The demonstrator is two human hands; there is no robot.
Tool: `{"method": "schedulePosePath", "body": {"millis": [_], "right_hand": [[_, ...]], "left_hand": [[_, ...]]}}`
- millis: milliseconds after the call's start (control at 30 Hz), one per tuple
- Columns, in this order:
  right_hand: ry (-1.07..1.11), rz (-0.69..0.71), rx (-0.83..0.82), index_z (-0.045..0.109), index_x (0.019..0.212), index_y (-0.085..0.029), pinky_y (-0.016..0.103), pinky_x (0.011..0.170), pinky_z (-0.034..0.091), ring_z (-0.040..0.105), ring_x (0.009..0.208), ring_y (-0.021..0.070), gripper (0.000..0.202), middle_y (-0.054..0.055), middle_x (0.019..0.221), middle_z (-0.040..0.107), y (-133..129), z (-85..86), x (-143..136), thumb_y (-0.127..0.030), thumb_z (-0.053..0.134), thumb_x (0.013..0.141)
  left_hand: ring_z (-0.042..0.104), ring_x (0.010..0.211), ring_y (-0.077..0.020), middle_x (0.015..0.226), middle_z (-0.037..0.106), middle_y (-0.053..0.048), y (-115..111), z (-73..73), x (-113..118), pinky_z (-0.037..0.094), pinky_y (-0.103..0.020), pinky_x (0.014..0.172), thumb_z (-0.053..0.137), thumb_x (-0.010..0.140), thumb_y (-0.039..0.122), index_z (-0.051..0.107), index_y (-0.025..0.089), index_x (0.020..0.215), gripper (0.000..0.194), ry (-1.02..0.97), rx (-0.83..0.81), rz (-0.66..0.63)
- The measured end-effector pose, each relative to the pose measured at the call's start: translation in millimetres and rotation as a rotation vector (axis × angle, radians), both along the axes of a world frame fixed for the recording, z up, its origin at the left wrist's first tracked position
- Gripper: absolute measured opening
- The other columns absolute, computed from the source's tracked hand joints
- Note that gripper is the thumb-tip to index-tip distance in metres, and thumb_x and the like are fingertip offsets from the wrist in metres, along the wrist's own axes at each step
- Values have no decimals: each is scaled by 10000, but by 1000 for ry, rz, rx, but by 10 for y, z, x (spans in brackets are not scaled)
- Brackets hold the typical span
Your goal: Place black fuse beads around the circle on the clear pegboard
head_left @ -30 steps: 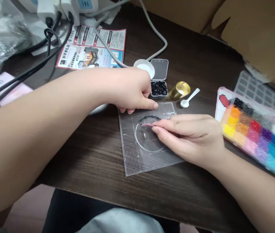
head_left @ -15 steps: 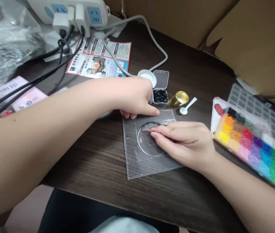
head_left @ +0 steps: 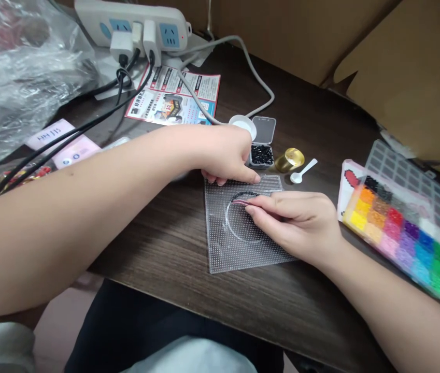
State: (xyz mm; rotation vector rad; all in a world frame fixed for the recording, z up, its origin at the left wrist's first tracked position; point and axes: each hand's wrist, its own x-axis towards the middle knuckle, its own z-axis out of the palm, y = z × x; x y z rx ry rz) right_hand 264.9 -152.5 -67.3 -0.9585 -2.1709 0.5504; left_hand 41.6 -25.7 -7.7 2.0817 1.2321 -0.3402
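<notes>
A clear square pegboard (head_left: pixel 223 254) lies on the dark table, with a pale circle outline on it. Small black beads (head_left: pixel 239 196) form an arc along the circle's upper edge. My left hand (head_left: pixel 229 153) rests at the board's far left edge, its thumb stretched along the top and the other fingers loosely bent, holding nothing. Between thumb and fingertips, my right hand (head_left: pixel 301 220) pinches thin pinkish tweezers (head_left: pixel 240 202), their tips at the arc. That hand covers the board's right part. Just beyond my left hand stands a small open box of black beads (head_left: pixel 261 154).
Behind the board are a gold cup (head_left: pixel 289 160), a white spoon (head_left: pixel 304 171) and a white round dish (head_left: pixel 243 126). A tray of coloured beads (head_left: pixel 402 238) lies right. Cables, a power strip (head_left: pixel 134 23), a leaflet (head_left: pixel 173 101) and plastic wrapping (head_left: pixel 21 77) occupy the left and back.
The view has shifted a little, so most things sit slightly further right. The tweezers stay at the bead arc, and my left hand remains on the board's far edge.
</notes>
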Motion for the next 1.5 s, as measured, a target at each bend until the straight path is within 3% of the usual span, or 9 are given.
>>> {"method": "schedulePosePath", "body": {"millis": [167,367,600,700,933,1233,1500], "right_hand": [[5,-4,1,1045,1164,-186,302,549,560,694,558,139,185,-15,712,806,0,-15,1,-134,867,1175],[-13,-3,-14,1050,1191,-232,315,597,631,753,584,160,202,-8,765,874,6,-17,2,-152,866,1169],[-28,-15,-20,1051,1187,-278,313,581,617,745,585,165,214,-26,735,843,9,4,-3,-165,870,1170],[-24,-7,10,1042,1171,-266,301,569,576,720,581,150,208,-33,724,811,12,3,-8,-141,876,1168],[-19,17,57,1022,1102,-280,299,611,616,762,620,155,222,-21,776,848,18,7,-17,-121,883,1171],[-52,-13,37,1047,1210,-276,329,628,687,823,645,179,195,13,892,952,6,16,35,-157,894,1183],[-38,-14,44,1048,1215,-297,343,656,727,866,668,204,222,13,904,959,6,-2,9,-132,912,1154]], "left_hand": [[781,662,-228,655,790,-57,-8,22,-11,586,-373,773,803,1113,633,690,251,677,591,-14,0,-24],[744,615,-213,634,780,-53,2,14,-23,567,-361,727,795,1090,641,651,263,660,591,-33,-3,-36],[818,766,-264,647,770,-57,41,-22,-26,579,-359,764,815,1010,696,725,270,673,550,-16,14,-32],[795,715,-259,640,771,-63,55,-42,-21,583,-382,758,825,994,692,707,271,624,573,-27,21,-36],[768,667,-250,627,767,-69,62,-70,-35,608,-405,757,860,938,713,685,284,606,570,-35,9,-11],[810,709,-285,642,785,-85,99,-131,-30,590,-429,768,848,908,786,730,293,609,588,-34,27,-6],[822,772,-288,668,775,-76,51,-52,-19,592,-411,806,857,945,681,742,285,655,504,-29,3,-16]]}}
